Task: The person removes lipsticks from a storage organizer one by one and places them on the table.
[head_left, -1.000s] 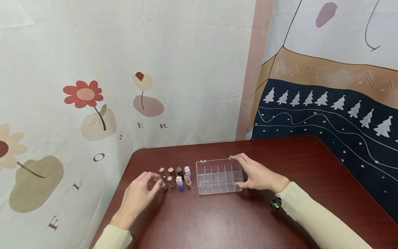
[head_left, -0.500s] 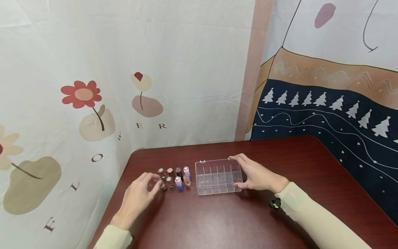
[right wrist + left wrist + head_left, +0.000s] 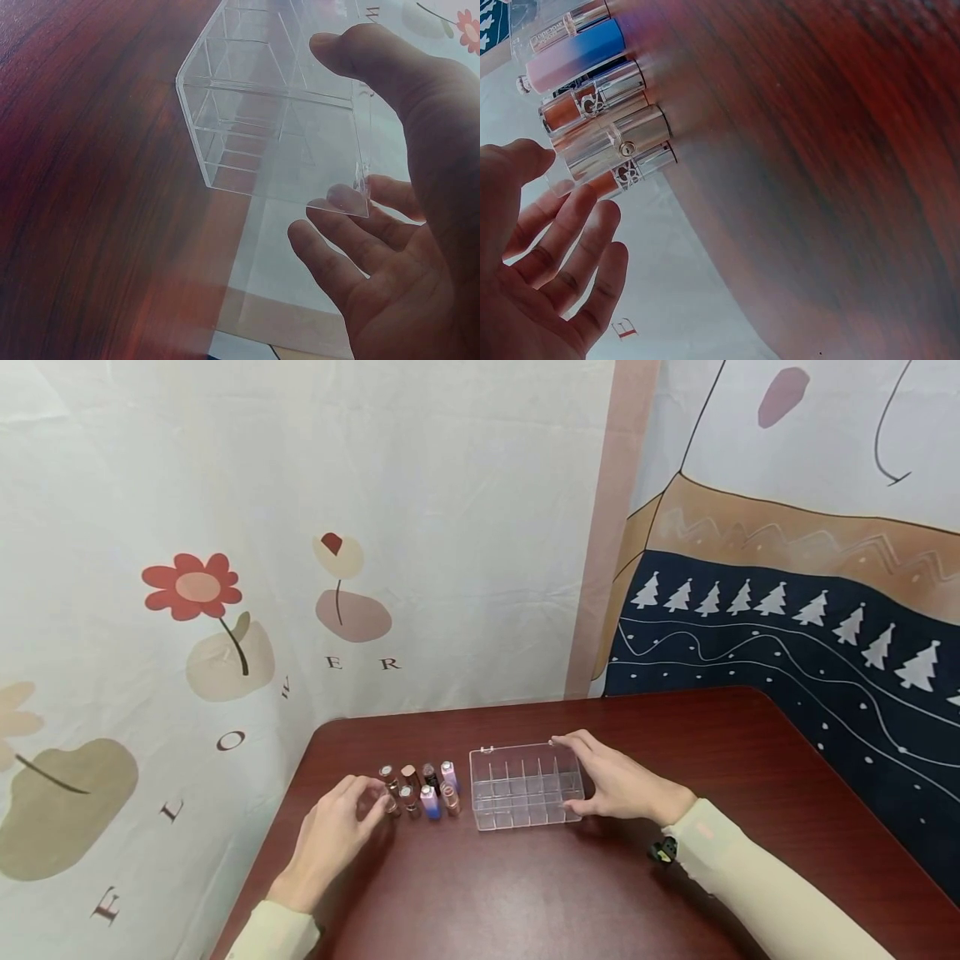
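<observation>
In the head view, my left hand [image 3: 330,831] is at the left end of a cluster of lipsticks. Its thumb and index finger pinch the clear top of the nearest lipstick [image 3: 619,142], a gold-toned tube that stands upright on the table, seen sideways in the left wrist view. Beside it are a lipstick with an orange-brown body [image 3: 566,112] and a pink-to-blue lipstick [image 3: 430,802]. My right hand [image 3: 626,787] holds the right side of a clear divided plastic box [image 3: 525,789], thumb at the front and fingers at the back. The box's compartments [image 3: 236,120] show through its walls.
Several lipsticks stand in two rows left of the box, among them a dark one [image 3: 431,777] and a peach-coloured one [image 3: 450,797]. The dark red wooden table [image 3: 510,893] has rounded back corners. A printed cloth [image 3: 465,527] hangs behind it.
The head view has shifted very slightly, so the scene sits a little further left. Both hands, the lipsticks and the box keep nearly the same arrangement.
</observation>
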`<state>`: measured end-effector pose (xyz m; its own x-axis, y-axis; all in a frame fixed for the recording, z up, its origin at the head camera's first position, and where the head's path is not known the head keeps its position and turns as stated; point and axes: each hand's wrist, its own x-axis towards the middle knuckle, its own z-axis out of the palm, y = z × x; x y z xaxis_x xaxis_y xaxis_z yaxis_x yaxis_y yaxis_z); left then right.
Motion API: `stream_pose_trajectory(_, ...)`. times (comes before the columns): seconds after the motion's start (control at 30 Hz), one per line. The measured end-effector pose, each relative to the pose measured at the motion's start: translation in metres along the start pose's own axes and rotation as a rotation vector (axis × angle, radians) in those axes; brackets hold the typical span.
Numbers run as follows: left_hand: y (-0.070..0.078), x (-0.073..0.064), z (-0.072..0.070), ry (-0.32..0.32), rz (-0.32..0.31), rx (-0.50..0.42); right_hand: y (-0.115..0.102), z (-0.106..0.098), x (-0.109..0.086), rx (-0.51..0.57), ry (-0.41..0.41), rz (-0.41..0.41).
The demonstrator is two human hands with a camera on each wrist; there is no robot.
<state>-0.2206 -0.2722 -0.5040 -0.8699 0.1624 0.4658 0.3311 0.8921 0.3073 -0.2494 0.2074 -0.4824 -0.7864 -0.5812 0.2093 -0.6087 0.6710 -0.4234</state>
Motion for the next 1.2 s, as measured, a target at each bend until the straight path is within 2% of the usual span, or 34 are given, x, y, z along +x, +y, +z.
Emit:
stream_pose_trajectory(0.67, 0.009, 0.001, -0.004, 0.089, 0.035, 0.013, 0.001, 0.003, 0.000, -0.025, 0.026, -0.018)
stream_pose_trajectory(0.93, 0.019, 0.008, -0.001, 0.181, 0.146, 0.034, -0.002, 0.003, -0.001, -0.028, 0.014, -0.004)
stream_pose_trajectory(1.2, 0.036, 0.017, 0.004, 0.204, 0.208, 0.006, -0.002, 0.003, -0.005, -0.044, 0.014, 0.016)
